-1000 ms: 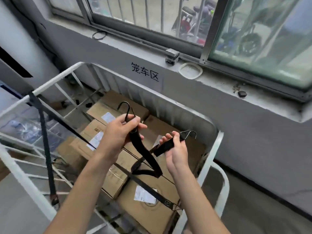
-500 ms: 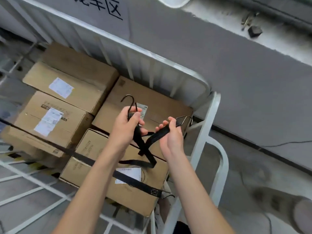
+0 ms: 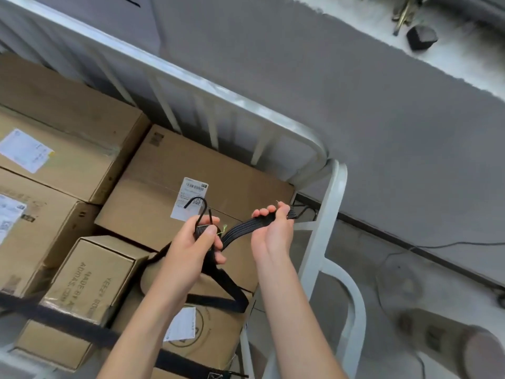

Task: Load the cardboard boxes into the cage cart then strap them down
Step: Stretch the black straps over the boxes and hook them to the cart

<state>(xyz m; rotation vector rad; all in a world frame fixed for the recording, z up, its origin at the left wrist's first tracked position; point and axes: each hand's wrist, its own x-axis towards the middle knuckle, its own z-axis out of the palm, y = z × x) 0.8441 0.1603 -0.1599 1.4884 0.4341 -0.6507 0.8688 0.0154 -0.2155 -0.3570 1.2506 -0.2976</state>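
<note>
Fingers (image 3: 210, 232) of left hand (image 3: 188, 254) and right hand (image 3: 273, 235) tight around black strap (image 3: 243, 227).

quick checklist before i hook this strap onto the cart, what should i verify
1. One end of the strap gripped in the left hand, just below the hook: ok.
2. Other end gripped in the right hand: ok.
3. No twists: cannot tell, it loops under the left hand.
4. All cardboard boxes inside the cage cart: ok.
5. The lower strap lies across the boxes: ok; its anchoring: cannot tell.
</note>
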